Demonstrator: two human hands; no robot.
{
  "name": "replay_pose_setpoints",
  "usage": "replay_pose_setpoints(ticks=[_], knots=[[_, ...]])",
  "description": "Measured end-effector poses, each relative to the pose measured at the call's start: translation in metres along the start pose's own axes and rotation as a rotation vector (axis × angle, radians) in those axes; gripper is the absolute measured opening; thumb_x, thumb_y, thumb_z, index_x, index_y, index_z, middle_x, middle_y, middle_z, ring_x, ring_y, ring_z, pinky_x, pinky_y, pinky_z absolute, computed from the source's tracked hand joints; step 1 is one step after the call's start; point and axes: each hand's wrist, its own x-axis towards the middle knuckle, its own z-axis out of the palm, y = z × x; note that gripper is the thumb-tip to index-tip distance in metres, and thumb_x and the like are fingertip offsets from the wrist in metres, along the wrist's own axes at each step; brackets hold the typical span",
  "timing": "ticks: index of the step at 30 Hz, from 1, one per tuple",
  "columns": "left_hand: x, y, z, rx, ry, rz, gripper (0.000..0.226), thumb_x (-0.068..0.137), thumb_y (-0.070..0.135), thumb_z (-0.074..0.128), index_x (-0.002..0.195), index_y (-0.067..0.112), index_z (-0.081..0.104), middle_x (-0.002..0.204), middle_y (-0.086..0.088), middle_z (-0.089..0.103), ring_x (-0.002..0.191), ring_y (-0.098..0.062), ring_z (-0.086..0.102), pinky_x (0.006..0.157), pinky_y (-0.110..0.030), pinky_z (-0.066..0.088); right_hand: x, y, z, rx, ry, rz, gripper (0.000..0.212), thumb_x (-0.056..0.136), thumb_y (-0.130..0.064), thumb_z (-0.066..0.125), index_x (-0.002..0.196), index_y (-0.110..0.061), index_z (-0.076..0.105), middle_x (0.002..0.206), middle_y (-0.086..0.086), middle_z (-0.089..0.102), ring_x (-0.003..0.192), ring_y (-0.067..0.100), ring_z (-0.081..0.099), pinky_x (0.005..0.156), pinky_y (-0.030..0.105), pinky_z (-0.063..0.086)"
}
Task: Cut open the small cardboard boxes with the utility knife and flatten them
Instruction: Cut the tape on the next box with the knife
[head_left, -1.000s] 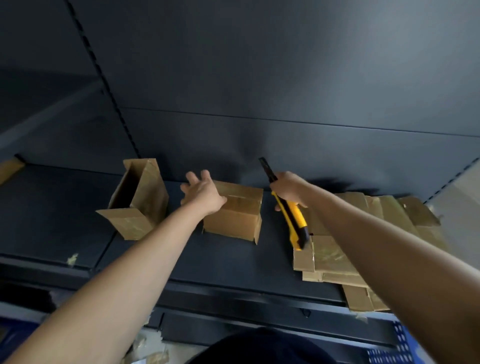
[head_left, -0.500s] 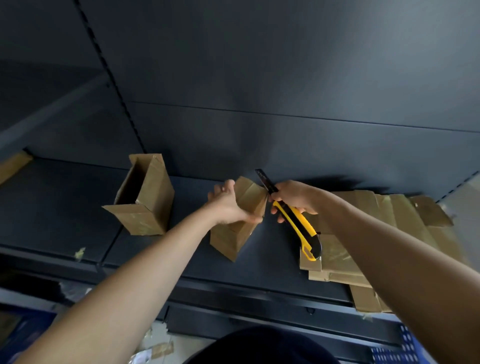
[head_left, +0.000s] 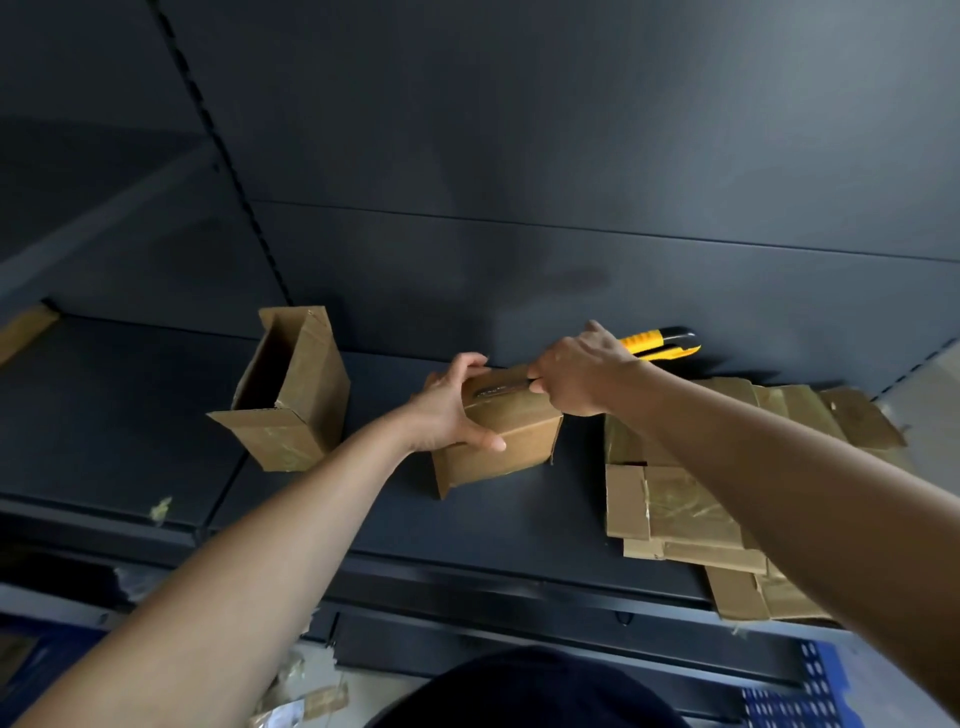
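**Small cardboard box: position, grip and clearances**

Small cardboard box (head_left: 519, 449) stands closed at mid-width on the dark shelf (head_left: 130, 426), turned slightly askew to the front lip.

1. Grip. The left hand (head_left: 447, 410) grasps the box, thumb on the near face and fingers hooked over the far top edge. The right hand (head_left: 576, 374) is clenched round the utility knife (head_left: 652, 345); its yellow handle projects to the right behind the knuckles. The blade (head_left: 501, 388) lies along the top face of the box.

2. Clearances.
   - Left: a strip of bare shelf separates the box from an open box (head_left: 306, 395), which stands on end with one flap folded out.
   - Right: a narrower gap separates it from the flattened cardboard (head_left: 691, 512), stacked in layers and overhanging the front lip.
   - Front: bare shelf runs from the box to the lip.
   - Rear: whether the box touches the back panel (head_left: 519, 156) cannot be told.

3. Surroundings. The back panel is dark metal with a horizontal seam and a slotted upright (head_left: 218, 140). A tape scrap (head_left: 161, 506) lies near the lip at left. Cardboard scraps (head_left: 306, 693) lie on the floor below.
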Motion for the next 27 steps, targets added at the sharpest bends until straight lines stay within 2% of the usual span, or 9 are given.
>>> replay_pose_setpoints(ticks=[4, 9, 12, 16, 20, 23, 27], knots=[[0.0, -0.003, -0.001, -0.011, -0.004, 0.0, 0.108, 0.057, 0.043, 0.086, 0.139, 0.038, 0.016, 0.145, 0.018, 0.031, 0.132, -0.013, 0.023, 0.103, -0.035, 0.028, 0.002, -0.009, -0.011, -0.149, 0.038, -0.057, 0.027, 0.096, -0.03, 0.04, 0.12, -0.034, 0.054, 0.111, -0.006, 0.062, 0.098, 0.018, 0.057, 0.081, 0.035, 0.029], [0.001, -0.004, -0.001, -0.027, -0.029, -0.013, 0.108, 0.055, 0.042, 0.085, 0.139, 0.041, 0.016, 0.145, 0.018, 0.03, 0.129, -0.011, 0.028, 0.104, -0.034, 0.03, 0.003, -0.015, -0.021, -0.209, -0.034, 0.013, 0.028, 0.093, -0.023, 0.042, 0.117, -0.033, 0.054, 0.101, -0.008, 0.059, 0.087, 0.017, 0.052, 0.078, 0.037, 0.025], [0.002, -0.005, 0.0, -0.015, -0.062, 0.025, 0.105, 0.059, 0.037, 0.085, 0.139, 0.04, 0.018, 0.138, 0.025, 0.031, 0.129, -0.007, 0.026, 0.1, -0.027, 0.026, 0.005, -0.02, -0.025, -0.297, -0.089, 0.046, 0.021, 0.094, -0.025, 0.044, 0.112, -0.03, 0.053, 0.09, -0.008, 0.047, 0.083, 0.017, 0.042, 0.082, 0.038, 0.023], [0.002, -0.008, -0.003, -0.012, -0.079, 0.024, 0.101, 0.06, 0.036, 0.084, 0.136, 0.041, 0.019, 0.134, 0.028, 0.031, 0.129, -0.004, 0.026, 0.1, -0.026, 0.028, 0.008, -0.031, -0.025, -0.366, -0.086, 0.034, 0.003, 0.095, -0.027, 0.042, 0.095, -0.027, 0.045, 0.071, -0.008, 0.039, 0.08, 0.019, 0.042, 0.09, 0.041, 0.022], [0.003, -0.01, -0.006, 0.029, -0.09, 0.019, 0.103, 0.058, 0.037, 0.085, 0.137, 0.039, 0.019, 0.142, 0.021, 0.031, 0.126, -0.005, 0.03, 0.097, -0.025, 0.032, 0.007, -0.032, -0.016, -0.295, -0.132, 0.058, 0.006, 0.094, -0.024, 0.043, 0.099, -0.028, 0.044, 0.078, -0.008, 0.039, 0.091, 0.02, 0.049, 0.095, 0.042, 0.023], [0.003, -0.015, -0.001, 0.066, -0.097, 0.005, 0.103, 0.058, 0.033, 0.085, 0.138, 0.036, 0.021, 0.145, 0.019, 0.032, 0.128, -0.008, 0.031, 0.101, -0.028, 0.033, -0.003, -0.016, -0.007, -0.325, -0.169, 0.089, 0.008, 0.094, -0.026, 0.044, 0.101, -0.028, 0.047, 0.085, -0.008, 0.042, 0.081, 0.018, 0.039, 0.092, 0.04, 0.025], [0.005, -0.016, 0.004, 0.062, -0.085, -0.012, 0.099, 0.06, 0.029, 0.085, 0.136, 0.038, 0.022, 0.146, 0.017, 0.031, 0.122, -0.005, 0.03, 0.094, -0.023, 0.029, -0.021, 0.018, 0.011, -0.309, -0.238, 0.165, 0.022, 0.094, -0.025, 0.045, 0.111, -0.033, 0.056, 0.099, -0.012, 0.057, 0.081, 0.017, 0.042, 0.088, 0.037, 0.026]])
